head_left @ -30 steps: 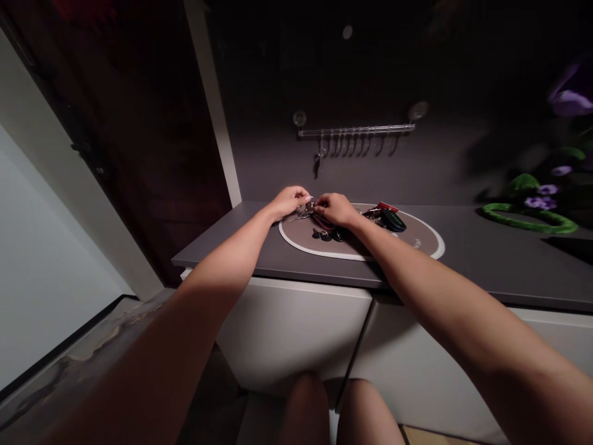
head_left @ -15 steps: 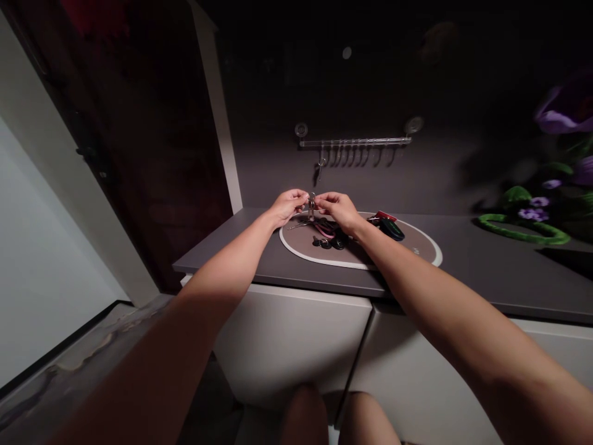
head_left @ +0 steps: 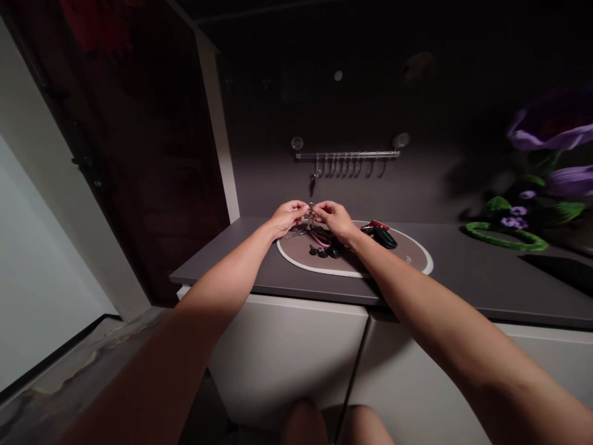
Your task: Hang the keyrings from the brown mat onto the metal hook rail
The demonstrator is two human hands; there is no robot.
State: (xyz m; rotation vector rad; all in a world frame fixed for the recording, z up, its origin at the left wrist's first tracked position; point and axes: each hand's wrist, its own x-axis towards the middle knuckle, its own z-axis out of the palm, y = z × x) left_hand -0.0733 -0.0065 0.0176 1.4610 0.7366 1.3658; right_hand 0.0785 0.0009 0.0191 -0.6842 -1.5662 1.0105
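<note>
Above the left part of an oval brown mat (head_left: 393, 256) with a white rim, my two hands meet around a metal key ring (head_left: 311, 208). My left hand (head_left: 288, 217) pinches the ring from the left, and my right hand (head_left: 334, 217) pinches it from the right. Small metal pieces hang below the ring between the fingers. On the mat under the hands lie dark keys (head_left: 319, 251) and a pink loop (head_left: 319, 240). A dark case (head_left: 384, 237) and a red item (head_left: 379, 225) rest to the right of my right hand.
A clear rail (head_left: 347, 155) with several hooks is on the wall behind; a key (head_left: 315, 179) hangs from its left end. Purple flowers (head_left: 514, 221) with a green base stand on the right of the grey counter (head_left: 467, 278). A dark door (head_left: 152, 154) is at left.
The camera view has shifted slightly, so the counter and rail appear lower. Both hands keep their pinch on the ring, with only slight finger movement.
</note>
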